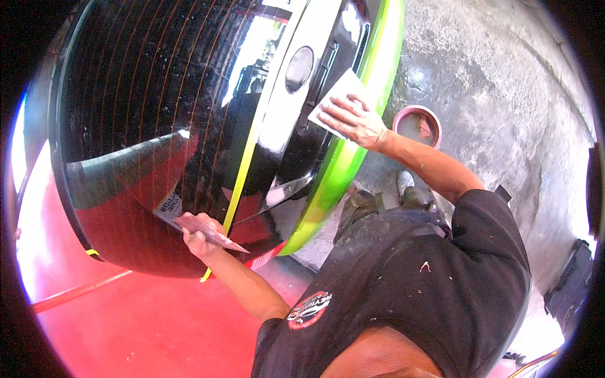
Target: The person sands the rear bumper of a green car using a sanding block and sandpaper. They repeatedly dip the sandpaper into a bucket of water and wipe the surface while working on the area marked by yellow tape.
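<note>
My right hand [356,123] lies with its fingers stretched over a pale rectangular sheet [346,85], pressing it against the car's dark rear panel [299,148] beside the bright green bumper [378,66]. My left hand [200,242] is closed around a thin reddish-brown sheet [217,234], which looks like folded sandpaper. That sheet is at the lower end of the dark rear window [145,107], close to a strip of yellow masking tape [242,170]. Up from my right hand, a round emblem [299,69] sits on the light panel. My right palm hides part of the pale sheet.
A round bucket [435,118] with a pinkish rim stands on the grey concrete floor [498,113], just right of my right forearm; something reddish is in it. Red flooring [164,321] spreads at the lower left. A dark object [570,277] is at the far right.
</note>
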`<state>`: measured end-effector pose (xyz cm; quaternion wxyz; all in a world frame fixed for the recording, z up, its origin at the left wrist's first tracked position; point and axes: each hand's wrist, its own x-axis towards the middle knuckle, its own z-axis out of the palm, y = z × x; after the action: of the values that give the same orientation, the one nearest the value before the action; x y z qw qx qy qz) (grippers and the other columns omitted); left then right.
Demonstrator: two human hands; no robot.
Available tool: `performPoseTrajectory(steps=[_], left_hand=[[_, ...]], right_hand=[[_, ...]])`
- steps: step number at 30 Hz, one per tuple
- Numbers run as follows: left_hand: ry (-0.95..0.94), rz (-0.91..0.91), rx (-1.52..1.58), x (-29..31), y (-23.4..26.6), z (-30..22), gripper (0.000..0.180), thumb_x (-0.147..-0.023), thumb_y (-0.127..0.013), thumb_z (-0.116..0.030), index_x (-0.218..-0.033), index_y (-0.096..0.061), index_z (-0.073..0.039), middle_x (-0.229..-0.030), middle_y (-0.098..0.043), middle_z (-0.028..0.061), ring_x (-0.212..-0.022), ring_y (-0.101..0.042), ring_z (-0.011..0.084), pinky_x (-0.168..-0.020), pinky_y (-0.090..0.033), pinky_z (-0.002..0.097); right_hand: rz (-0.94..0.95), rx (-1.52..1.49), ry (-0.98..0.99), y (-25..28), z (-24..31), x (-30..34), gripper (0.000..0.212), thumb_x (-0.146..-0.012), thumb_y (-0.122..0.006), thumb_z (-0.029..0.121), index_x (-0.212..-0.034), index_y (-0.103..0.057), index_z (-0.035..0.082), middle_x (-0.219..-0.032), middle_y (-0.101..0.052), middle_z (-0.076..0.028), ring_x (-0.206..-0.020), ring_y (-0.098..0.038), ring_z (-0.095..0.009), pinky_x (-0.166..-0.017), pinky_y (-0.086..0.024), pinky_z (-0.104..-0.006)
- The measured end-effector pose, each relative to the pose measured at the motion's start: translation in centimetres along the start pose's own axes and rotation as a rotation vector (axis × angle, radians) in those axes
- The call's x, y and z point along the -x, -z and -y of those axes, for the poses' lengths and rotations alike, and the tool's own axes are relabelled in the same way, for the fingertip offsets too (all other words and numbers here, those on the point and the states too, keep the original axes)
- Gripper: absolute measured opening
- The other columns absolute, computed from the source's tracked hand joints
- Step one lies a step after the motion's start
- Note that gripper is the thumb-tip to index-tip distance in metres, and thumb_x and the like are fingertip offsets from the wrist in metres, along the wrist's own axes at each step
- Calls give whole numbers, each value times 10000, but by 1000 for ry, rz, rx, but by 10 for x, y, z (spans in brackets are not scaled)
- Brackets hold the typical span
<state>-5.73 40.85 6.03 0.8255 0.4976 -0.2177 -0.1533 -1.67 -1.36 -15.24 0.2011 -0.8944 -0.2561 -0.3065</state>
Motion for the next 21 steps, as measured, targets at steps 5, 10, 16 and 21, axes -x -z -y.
performPoseTrajectory(steps=[5, 10, 16, 21], left_hand=[[8, -23, 7, 4, 6, -1, 507, -837, -665, -24, -1314, -497, -60, -948, -618, 225, -658, -647, 298, -549, -570, 397], [-13, 20, -142, 7, 16, -1, 536, -898, -606, -98, -1406, -441, -138, -947, -609, 185, -583, -577, 227, -466, -500, 318], [-11, 7, -145, 4, 11, 0, 548, -890, -614, -97, -1409, -441, -136, -947, -611, 184, -594, -584, 227, -472, -500, 323], [-10, 7, -135, 7, 13, 0, 547, -891, -623, -102, -1406, -440, -132, -942, -608, 186, -585, -588, 234, -466, -505, 328]], right_hand=[[-59, 119, 104, 54, -6, -48, 569, -846, -569, 219, -1407, -476, 209, -1442, -466, -39, -1336, -429, -216, -1102, -300, -469], [-20, 179, 285, 59, -23, -86, 574, -873, -521, 214, -1439, -423, 225, -1468, -438, -40, -1345, -430, -206, -1126, -283, -475], [31, 118, 322, 48, -28, -100, 730, -809, -569, 177, -1493, -319, 231, -1526, -354, -42, -1391, -360, -215, -1139, -242, -497], [37, 68, 305, 48, -22, -101, 711, -822, -573, 163, -1486, -329, 229, -1491, -397, -38, -1372, -380, -217, -1125, -264, -494]])
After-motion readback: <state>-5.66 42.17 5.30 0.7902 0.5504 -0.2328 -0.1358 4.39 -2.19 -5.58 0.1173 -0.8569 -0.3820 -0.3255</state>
